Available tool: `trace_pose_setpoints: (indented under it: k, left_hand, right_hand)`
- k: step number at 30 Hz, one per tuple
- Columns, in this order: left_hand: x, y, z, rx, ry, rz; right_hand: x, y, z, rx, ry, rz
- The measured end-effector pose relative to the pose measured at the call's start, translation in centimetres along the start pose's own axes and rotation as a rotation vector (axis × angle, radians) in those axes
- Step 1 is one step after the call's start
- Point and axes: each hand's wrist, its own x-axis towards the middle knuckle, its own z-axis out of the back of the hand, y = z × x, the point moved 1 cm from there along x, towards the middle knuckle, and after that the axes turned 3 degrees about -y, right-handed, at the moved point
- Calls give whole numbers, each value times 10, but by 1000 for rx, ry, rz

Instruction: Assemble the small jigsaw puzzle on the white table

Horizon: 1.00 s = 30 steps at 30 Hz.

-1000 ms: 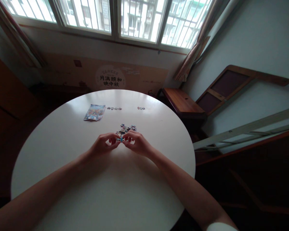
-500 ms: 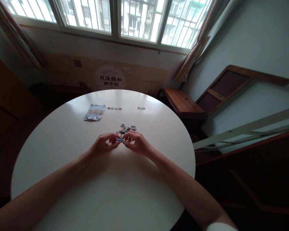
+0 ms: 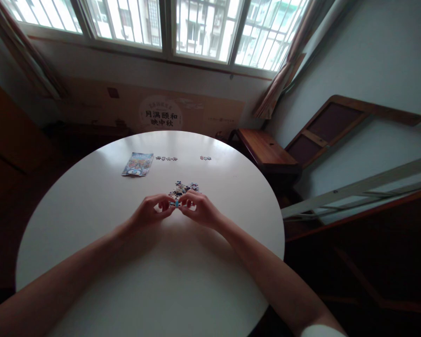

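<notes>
Over the middle of a round white table (image 3: 154, 281), my left hand (image 3: 150, 211) and my right hand (image 3: 199, 209) meet fingertip to fingertip. Both pinch a small blue jigsaw piece (image 3: 177, 203) held between them. Just beyond my fingers lies a loose pile of jigsaw pieces (image 3: 182, 188). Farther back on the table lies a small printed picture card (image 3: 138, 164), with a short row of joined pieces (image 3: 166, 158) beside it and another small cluster of pieces (image 3: 205, 158) to the right.
A barred window (image 3: 161, 23) runs along the far wall above a cardboard panel with printed characters (image 3: 160, 114). A wooden bench (image 3: 264, 150) and leaning wooden frames (image 3: 337, 124) stand to the right of the table. Dark furniture (image 3: 10, 140) is on the left.
</notes>
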Motion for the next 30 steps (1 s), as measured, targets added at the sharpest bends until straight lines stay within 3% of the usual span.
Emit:
trace_pose_setpoints:
  k: [30]
  left_hand:
    - [0,-1,0,-17,2,16]
  right_hand:
    - [-1,-2,-1,-3,-2,-4]
